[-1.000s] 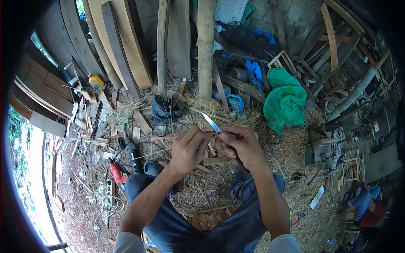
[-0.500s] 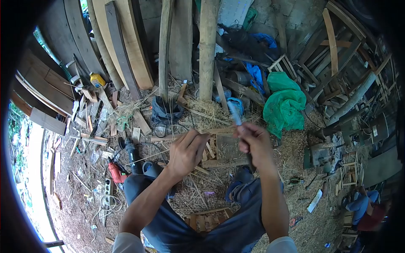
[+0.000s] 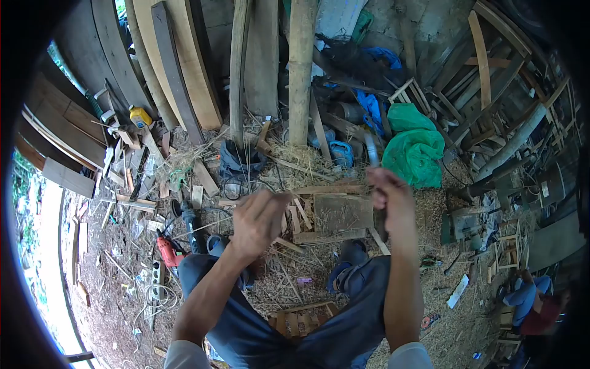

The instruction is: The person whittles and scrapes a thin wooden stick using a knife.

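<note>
Now the knife, clasped by the right hand, has been drawn aside, leaving the left hand's pinched thin strip uncontacted.

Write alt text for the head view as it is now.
The right hand grips a knife, its blade blurred, while the left hand pinches a thin pale strip. Around them, a red power tool, wood scraps and green plastic sheeting lie in a cluttered workspace.

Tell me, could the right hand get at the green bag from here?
Probably yes, stretching forward: nothing visible blocks the green bag, but the right hand holds a knife, which might need setting down first.
</note>
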